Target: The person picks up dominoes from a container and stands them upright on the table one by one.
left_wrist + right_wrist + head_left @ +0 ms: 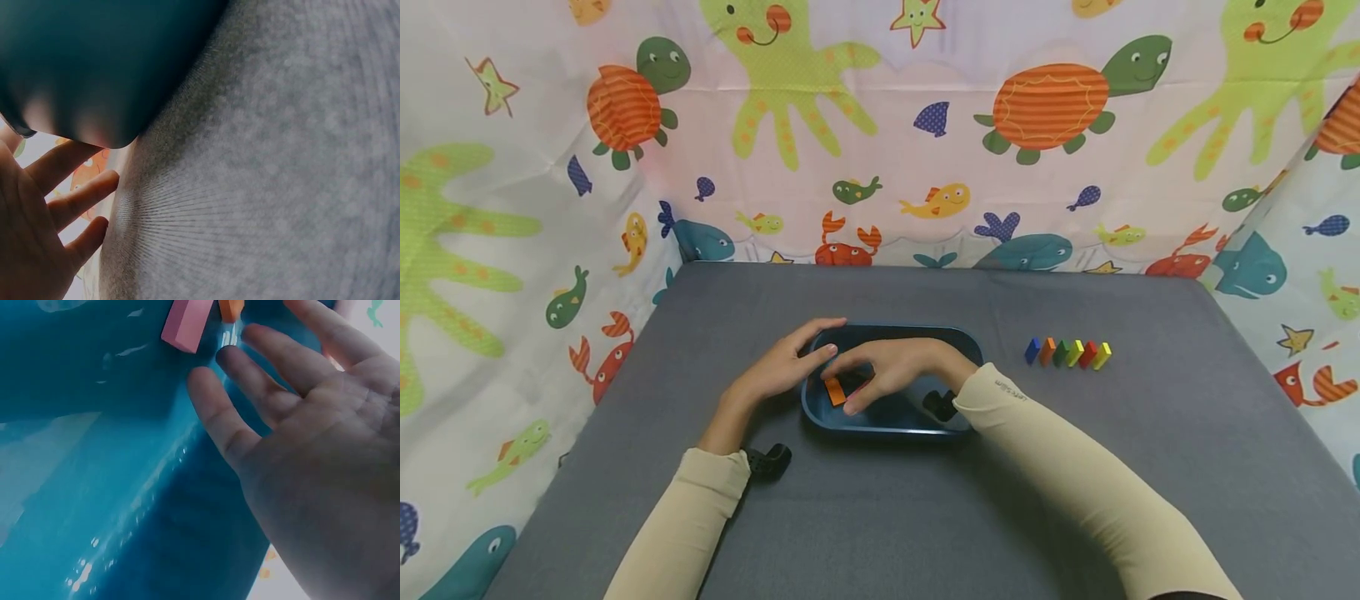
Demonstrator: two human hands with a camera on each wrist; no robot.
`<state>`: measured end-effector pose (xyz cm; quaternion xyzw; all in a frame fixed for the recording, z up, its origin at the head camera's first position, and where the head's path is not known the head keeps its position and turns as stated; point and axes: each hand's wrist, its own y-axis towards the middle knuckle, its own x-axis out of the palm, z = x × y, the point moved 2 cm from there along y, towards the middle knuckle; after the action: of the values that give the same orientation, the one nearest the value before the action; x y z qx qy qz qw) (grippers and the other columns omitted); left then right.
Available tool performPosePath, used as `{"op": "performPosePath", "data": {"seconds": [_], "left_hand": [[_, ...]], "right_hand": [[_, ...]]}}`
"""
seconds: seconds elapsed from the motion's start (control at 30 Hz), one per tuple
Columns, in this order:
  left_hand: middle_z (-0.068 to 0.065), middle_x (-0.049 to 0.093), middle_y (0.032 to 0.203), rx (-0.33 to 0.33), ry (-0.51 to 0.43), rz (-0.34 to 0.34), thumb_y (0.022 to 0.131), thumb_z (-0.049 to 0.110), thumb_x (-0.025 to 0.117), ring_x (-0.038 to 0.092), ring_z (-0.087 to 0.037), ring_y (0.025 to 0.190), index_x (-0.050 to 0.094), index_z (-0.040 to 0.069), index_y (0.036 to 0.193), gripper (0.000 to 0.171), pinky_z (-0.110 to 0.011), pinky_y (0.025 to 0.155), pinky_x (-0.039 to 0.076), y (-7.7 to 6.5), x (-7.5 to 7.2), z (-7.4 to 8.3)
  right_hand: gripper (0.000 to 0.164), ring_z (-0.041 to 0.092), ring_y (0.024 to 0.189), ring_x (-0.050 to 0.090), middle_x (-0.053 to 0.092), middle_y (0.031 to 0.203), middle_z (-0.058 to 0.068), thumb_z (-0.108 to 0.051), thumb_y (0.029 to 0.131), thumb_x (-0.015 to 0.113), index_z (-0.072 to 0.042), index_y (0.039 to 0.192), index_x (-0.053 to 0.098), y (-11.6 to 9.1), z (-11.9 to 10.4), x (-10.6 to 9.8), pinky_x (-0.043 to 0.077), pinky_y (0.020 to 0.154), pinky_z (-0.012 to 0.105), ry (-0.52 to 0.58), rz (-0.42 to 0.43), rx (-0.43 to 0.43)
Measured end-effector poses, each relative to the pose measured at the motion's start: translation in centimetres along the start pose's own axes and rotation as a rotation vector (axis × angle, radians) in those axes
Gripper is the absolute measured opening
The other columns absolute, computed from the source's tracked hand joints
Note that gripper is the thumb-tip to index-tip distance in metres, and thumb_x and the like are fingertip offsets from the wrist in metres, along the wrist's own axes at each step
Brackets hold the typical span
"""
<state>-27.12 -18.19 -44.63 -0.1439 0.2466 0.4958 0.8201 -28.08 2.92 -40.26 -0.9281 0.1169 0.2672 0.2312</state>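
A dark blue oval tray (887,431) lies on the grey cloth. My left hand (782,362) rests at its left end, with the thumb over the rim and the other fingers spread along the outside wall. My right hand (887,367) reaches down into the tray, fingers loosely extended and thumb apart from them. Beneath its fingertips are an orange block (835,392) and a red block (189,324), which looks pinkish in the right wrist view and is mostly hidden by the hand in the head view.
Right of the tray stands a row of several thin upright blocks (1067,353) in blue, orange, green, yellow and red. Grey cloth (880,517) covers the table. Printed curtains (887,125) with sea animals enclose the back and sides.
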Motion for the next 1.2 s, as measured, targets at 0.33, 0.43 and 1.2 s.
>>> {"op": "performPosePath", "data": {"seconds": [0.33,0.43,1.2], "left_hand": [[0.003,0.038,0.163,-0.006,0.005,0.009,0.105,0.042,0.053,0.031,-0.030,0.153,0.042,0.032,0.154,0.051,-0.068,0.120,0.024,0.0,0.0,-0.3],[0.003,0.039,0.162,-0.012,0.001,0.009,0.105,0.043,0.053,0.031,-0.030,0.153,0.042,0.032,0.154,0.051,-0.067,0.120,0.026,0.0,0.0,-0.3],[0.004,0.040,0.161,-0.016,0.032,0.020,0.104,0.043,0.054,0.033,-0.028,0.152,0.042,0.034,0.153,0.051,-0.065,0.121,0.027,0.2,0.1,-0.4]], "right_hand": [[0.067,0.019,0.138,0.052,0.054,0.152,0.003,-0.035,0.093,0.073,-0.013,0.151,0.048,-0.2,-0.8,0.5,0.042,0.117,0.039,0.007,-0.147,-0.020],[0.066,0.018,0.135,0.054,0.056,0.150,0.003,-0.034,0.093,0.074,-0.015,0.151,0.049,-1.0,-1.1,0.3,0.043,0.116,0.039,-0.005,-0.210,0.001],[0.084,0.019,0.141,0.046,0.046,0.156,0.000,-0.040,0.090,0.076,-0.018,0.159,0.034,-4.9,-1.3,0.2,0.039,0.118,0.049,-0.103,-0.229,0.101]]}}
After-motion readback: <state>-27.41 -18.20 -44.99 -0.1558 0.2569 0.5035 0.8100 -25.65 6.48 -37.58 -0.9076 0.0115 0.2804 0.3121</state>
